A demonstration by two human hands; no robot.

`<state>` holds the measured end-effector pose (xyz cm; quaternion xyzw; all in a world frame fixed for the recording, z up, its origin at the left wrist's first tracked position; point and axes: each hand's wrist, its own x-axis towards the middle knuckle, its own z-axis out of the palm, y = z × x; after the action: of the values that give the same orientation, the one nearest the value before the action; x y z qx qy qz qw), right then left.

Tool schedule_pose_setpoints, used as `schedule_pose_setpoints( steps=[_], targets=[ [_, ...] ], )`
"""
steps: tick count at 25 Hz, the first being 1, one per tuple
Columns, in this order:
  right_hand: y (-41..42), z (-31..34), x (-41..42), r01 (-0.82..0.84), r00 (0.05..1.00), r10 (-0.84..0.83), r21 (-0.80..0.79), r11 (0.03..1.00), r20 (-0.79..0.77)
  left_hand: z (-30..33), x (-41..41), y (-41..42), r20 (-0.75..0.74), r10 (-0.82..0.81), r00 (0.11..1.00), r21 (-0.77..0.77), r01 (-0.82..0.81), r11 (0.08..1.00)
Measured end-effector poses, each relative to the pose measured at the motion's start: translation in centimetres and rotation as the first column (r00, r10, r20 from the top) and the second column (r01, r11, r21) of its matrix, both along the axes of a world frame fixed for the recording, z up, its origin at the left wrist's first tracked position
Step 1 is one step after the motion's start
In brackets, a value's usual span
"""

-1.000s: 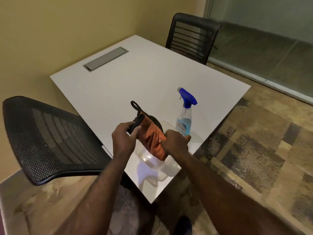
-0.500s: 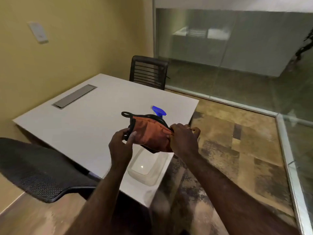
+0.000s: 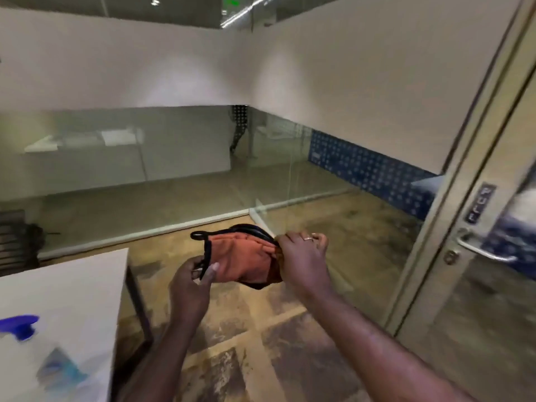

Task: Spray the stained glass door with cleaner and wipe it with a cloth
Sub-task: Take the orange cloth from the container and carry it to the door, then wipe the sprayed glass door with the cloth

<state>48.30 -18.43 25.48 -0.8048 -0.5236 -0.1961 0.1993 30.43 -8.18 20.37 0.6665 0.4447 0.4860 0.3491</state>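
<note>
An orange cloth (image 3: 240,258) with black trim is stretched between both hands at chest height, over the floor. My left hand (image 3: 194,278) pinches its near left edge, and my right hand (image 3: 303,255) grips its right end. The spray bottle (image 3: 43,352), clear with blue liquid and a blue trigger head, stands blurred on the white table (image 3: 72,285) at the lower left, away from both hands. The glass door (image 3: 493,227), with a metal frame and a lever handle (image 3: 483,248), stands at the right, a short way beyond my right hand.
Glass walls (image 3: 174,169) with a metal floor rail enclose the room ahead. A black chair (image 3: 17,236) sits at the far left behind the table. Patterned carpet (image 3: 261,343) covers the floor between table and door.
The view has swung right and up from the table toward the glass door. Both hands keep hold of the cloth, which has moved off the table. The bottle stays on the table.
</note>
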Motion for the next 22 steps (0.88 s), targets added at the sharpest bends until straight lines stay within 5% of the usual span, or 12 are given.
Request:
schedule_pose_setpoints(
  steps=[12, 22],
  targets=[
    [-28.8, 7.5, 22.4, 0.514, 0.844, -0.535, 0.222, 0.829, 0.044, 9.2, 32.3, -19.9, 0.056, -0.532, 0.845, 0.185, 0.515, 0.837],
    [-41.1, 10.8, 28.5, 0.725, 0.649, -0.76, 0.328, 0.605, -0.032, 19.4, 46.4, -30.5, 0.145, -0.816, 0.56, 0.179, 0.796, 0.578]
  ],
)
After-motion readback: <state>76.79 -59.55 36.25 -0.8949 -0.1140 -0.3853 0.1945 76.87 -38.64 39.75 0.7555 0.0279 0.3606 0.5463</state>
